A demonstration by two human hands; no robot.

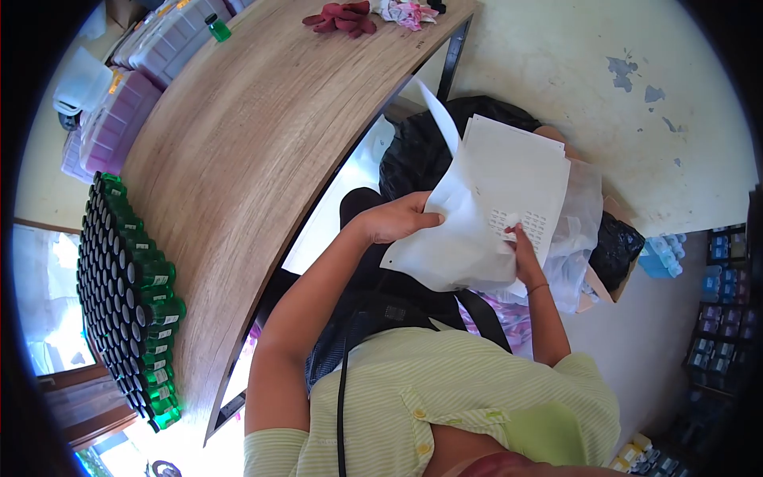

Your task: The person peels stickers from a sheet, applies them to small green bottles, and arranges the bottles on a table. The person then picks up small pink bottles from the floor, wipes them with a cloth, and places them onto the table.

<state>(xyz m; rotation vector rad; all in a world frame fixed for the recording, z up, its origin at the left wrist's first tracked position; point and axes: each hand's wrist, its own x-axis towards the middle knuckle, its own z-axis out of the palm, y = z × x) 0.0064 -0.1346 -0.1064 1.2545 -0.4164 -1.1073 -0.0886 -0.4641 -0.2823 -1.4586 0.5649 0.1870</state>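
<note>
My left hand (pixel 400 220) grips the upper edge of a white plastic sleeve (pixel 445 254) held over my lap. My right hand (pixel 524 256) pinches the lower edge of a stack of white sheets (pixel 517 171) that stick out of the sleeve. The top sheet carries rows of small printed labels near my right fingers. A loose corner of white paper (pixel 437 111) rises behind the stack. Both hands are close together, with the sleeve and sheets between them.
A wooden table (pixel 262 135) runs along my left, with a dense block of green bottles with black caps (pixel 131 294) at its far edge. A red cloth (pixel 342 17), a single green bottle (pixel 217 28) and plastic bins (pixel 151 44) lie further along. Black bags (pixel 445 135), a clear bag (pixel 584 215) and a cardboard box (pixel 616 282) sit on the floor.
</note>
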